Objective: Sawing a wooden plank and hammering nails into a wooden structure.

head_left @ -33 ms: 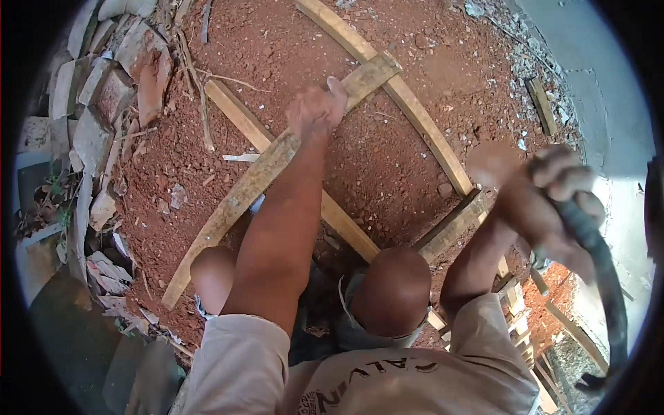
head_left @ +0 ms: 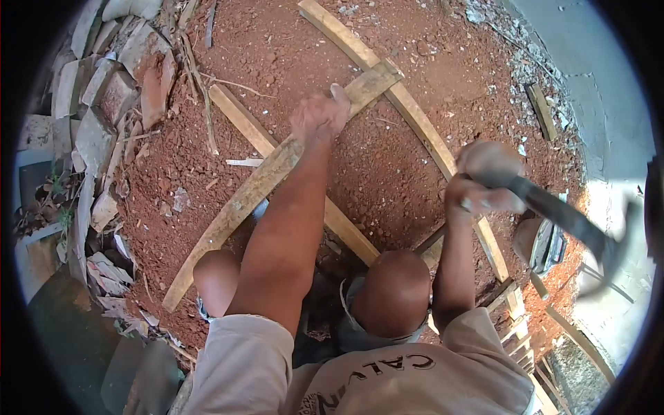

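Note:
My left hand is closed on a flat wooden plank, toward its far end. That far end lies across a long wooden batten; lower down, the plank crosses a second batten. Off to the right, my right hand is wrapped round the handle of a claw hammer. The hammer is raised, its head pointing right and blurred by motion, apart from the wood. Whether my left fingers also pinch a nail cannot be seen.
Stacked roof tiles and rubble line the left side. Reddish loose soil lies under the battens. A short wood offcut rests near the grey concrete on the right. Several wooden strips lie at lower right.
My right hand has moved left and slightly up, and the hammer has swung with it, from hanging downward to slanting out rightward. My left hand and the plank stay almost the same.

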`<state>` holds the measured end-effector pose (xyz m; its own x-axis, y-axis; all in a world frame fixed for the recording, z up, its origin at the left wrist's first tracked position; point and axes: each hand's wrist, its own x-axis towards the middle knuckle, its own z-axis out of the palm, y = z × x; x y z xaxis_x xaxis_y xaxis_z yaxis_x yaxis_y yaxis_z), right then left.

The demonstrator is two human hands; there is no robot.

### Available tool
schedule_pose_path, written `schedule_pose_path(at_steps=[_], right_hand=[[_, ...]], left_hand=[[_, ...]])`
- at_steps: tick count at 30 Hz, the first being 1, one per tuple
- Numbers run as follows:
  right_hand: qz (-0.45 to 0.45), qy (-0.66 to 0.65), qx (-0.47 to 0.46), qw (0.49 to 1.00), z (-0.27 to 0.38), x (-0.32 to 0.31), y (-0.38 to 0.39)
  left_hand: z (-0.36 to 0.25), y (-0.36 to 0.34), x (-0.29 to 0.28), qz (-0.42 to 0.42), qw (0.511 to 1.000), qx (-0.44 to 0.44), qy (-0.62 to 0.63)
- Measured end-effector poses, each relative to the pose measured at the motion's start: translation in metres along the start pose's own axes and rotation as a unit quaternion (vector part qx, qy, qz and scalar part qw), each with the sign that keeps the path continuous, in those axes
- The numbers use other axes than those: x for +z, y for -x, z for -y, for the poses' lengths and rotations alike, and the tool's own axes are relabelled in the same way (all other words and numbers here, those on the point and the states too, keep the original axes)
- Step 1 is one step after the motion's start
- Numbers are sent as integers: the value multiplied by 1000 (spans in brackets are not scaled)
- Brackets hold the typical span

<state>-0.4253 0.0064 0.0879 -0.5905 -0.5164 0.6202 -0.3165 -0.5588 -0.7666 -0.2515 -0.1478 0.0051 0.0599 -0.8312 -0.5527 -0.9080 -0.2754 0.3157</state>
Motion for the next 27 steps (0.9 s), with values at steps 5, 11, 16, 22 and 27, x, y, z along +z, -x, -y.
schedule_pose_path(at_steps=[5, 11, 16, 22, 27], right_hand=[[136, 380, 366, 838, -41, -54, 43], [126, -16, 136, 983, 91, -37, -156], [43, 53, -15, 998, -4, 2, -5], [146, 360, 323, 863, 2, -39, -32], [160, -111, 37, 980, 107, 4, -179]], left_hand=[[1, 17, -4, -132, 990, 31, 32], [4, -2, 3, -9, 1000, -2, 20], [4, 0, 1, -13, 1000, 3, 28], [4, 4, 2, -49, 998, 18, 17], [8, -9, 11, -13, 1000, -5, 27]])
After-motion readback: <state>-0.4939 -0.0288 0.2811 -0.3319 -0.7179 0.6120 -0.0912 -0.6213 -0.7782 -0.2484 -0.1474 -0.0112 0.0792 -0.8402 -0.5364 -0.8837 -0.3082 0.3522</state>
